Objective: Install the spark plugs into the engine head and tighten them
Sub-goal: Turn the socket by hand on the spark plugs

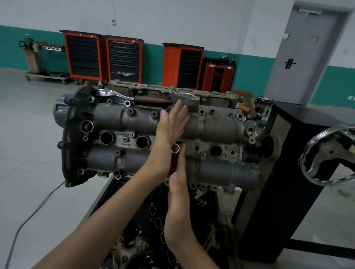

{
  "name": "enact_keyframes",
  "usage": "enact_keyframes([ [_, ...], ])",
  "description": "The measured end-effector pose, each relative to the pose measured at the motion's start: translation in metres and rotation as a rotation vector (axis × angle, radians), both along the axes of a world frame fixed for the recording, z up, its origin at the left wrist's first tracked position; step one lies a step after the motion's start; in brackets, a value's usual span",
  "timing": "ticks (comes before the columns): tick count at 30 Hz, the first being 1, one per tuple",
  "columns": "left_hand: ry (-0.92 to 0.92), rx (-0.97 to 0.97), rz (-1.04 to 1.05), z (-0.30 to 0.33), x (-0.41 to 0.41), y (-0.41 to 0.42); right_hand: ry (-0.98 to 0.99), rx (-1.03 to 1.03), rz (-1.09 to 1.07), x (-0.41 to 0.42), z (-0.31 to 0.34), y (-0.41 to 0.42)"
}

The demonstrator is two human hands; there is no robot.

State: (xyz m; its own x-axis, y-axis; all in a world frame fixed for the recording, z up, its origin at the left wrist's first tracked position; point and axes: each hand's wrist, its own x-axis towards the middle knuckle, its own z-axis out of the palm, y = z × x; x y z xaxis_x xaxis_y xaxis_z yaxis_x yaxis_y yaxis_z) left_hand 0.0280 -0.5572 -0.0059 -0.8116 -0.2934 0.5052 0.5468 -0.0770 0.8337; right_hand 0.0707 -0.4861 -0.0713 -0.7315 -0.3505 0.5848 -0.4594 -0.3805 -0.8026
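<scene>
A: Status on the head (218,126)?

B: It sits on the stand (284,169), plug wells facing the camera. Four wells in a row. Three show as dark holes: two at left, one at right.

A: And the third?

B: A socket tool (174,156) stands in it. Steel top end (175,148) visible, dark reddish shaft below.

A: Hands?

B: Both flat, fingers straight, palms facing each other with the shaft sandwiched between them. Left hand (168,137) is further forward, its fingertips reaching past the upper cam housing. Right hand (178,203) is nearer the camera, fingertips just beside the tool's top. Neither hand curls round it.

A: Plug itself?

B: Can't see it; possibly down the well under the tool, cannot tell.

A: Ratchet?

B: Ratchet (136,98), red-black grip, lies along the head's far edge, untouched.

A: Anything else?

B: Handwheel (339,154) on the stand at right. Loose parts in a tray (106,192) below the head. Orange tool carts (123,60) along the back wall.
</scene>
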Motion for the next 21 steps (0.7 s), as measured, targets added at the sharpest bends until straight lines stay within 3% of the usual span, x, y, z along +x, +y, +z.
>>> enact_keyframes([
  [2, 0.002, 0.024, -0.010, -0.011, 0.002, -0.003, 0.005, -0.004, 0.012, -0.008, -0.007, 0.005],
  [4, -0.011, -0.010, 0.042, -0.028, 0.010, -0.007, 0.102, 0.047, -0.109, -0.022, -0.007, 0.012],
  [8, 0.005, -0.285, 0.182, -0.062, 0.018, -0.009, 0.231, 0.194, -0.399, -0.061, 0.004, 0.022],
  [12, 0.085, -0.669, 0.484, -0.061, 0.008, -0.015, 0.597, 0.612, -0.571, -0.095, 0.023, 0.032],
  [15, 0.029, -0.771, 0.639, -0.048, -0.003, -0.023, 0.825, 0.780, -0.641, -0.108, 0.034, 0.037],
  [17, 0.036, -0.856, 0.719, -0.043, -0.008, -0.027, 0.958, 0.821, -0.688, -0.113, 0.041, 0.036],
  [21, 0.264, -0.994, 0.813, -0.040, -0.010, -0.031, 1.155, 0.775, -0.714, -0.116, 0.057, 0.029],
])
